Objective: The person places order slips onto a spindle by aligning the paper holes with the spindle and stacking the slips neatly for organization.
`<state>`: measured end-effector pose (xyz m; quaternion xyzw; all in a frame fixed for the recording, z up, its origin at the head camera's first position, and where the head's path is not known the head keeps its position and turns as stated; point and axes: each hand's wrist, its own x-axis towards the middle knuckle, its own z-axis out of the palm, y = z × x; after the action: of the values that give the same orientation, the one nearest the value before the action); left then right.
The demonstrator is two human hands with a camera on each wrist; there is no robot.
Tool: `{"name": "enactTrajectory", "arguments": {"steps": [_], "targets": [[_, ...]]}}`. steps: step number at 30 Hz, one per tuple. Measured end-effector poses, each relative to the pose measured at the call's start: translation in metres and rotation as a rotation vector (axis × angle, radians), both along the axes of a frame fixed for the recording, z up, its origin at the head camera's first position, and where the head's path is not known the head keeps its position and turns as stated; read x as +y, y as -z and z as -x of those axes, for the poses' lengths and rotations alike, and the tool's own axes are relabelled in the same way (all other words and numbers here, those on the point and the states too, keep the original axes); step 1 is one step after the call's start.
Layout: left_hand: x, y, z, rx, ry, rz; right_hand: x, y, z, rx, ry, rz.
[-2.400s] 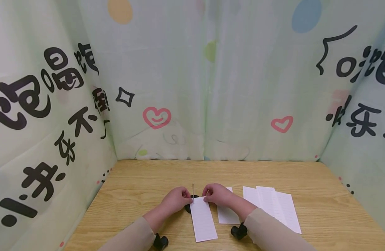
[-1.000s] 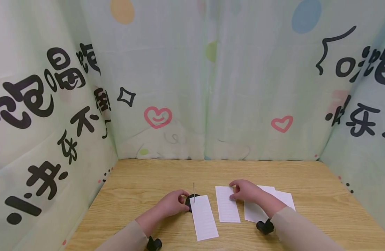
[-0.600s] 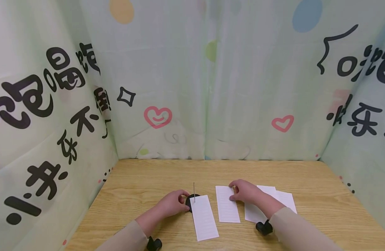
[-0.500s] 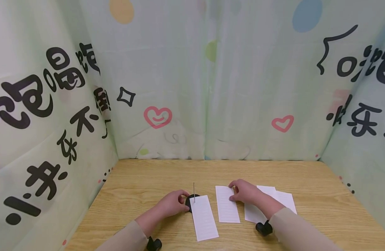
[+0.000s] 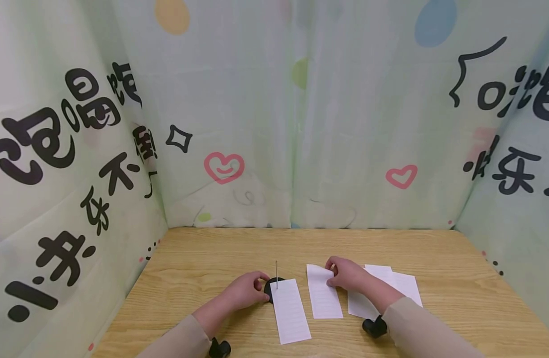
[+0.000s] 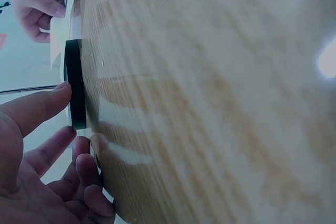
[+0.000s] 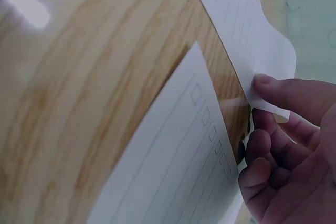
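My left hand (image 5: 245, 290) holds the round black base of a bill spike (image 6: 76, 87) at its edge, thumb and finger on opposite sides in the left wrist view. The thin metal spike points up. A white paper slip (image 5: 291, 313) sits at the spike by its top left corner and lies toward me. Just right of it, my right hand (image 5: 344, 274) pinches the upper right corner of a second ruled slip (image 7: 239, 30) between thumb and fingers. That slip's top end bends up slightly, while its lower part appears to lie on the table.
Several more white slips (image 5: 409, 287) lie overlapping at the right, partly under my right forearm. One slip (image 7: 173, 145) shows ruled lines and small printed boxes. The wooden table (image 5: 221, 248) ends at a printed curtain (image 5: 265, 199) at the back and sides.
My left hand has moved from the spiked slip to the base's edge. My right hand left that slip, went right to the second slip, and now bends its top end up.
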<state>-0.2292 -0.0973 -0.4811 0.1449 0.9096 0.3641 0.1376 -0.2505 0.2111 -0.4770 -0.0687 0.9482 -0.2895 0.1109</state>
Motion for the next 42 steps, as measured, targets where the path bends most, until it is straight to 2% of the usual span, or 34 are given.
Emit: {"name": "enactTrajectory", "arguments": {"steps": [6,14,24,31,42], "targets": [[0.001,0.001,0.001,-0.011,-0.005,0.009,0.006,-0.001,0.001,0.012,0.002,0.096],[-0.001,0.004,0.003,0.000,-0.003,0.011,0.015,-0.002,0.003,0.046,-0.004,0.169],[0.000,0.000,-0.001,0.007,-0.010,0.009,0.017,-0.004,-0.002,0.031,0.030,0.264],[0.001,-0.001,-0.001,0.002,-0.007,0.014,0.019,-0.012,-0.004,0.037,-0.006,0.368],[0.001,-0.002,-0.001,-0.001,-0.007,0.008,0.018,-0.031,-0.007,0.048,-0.033,0.465]]}}
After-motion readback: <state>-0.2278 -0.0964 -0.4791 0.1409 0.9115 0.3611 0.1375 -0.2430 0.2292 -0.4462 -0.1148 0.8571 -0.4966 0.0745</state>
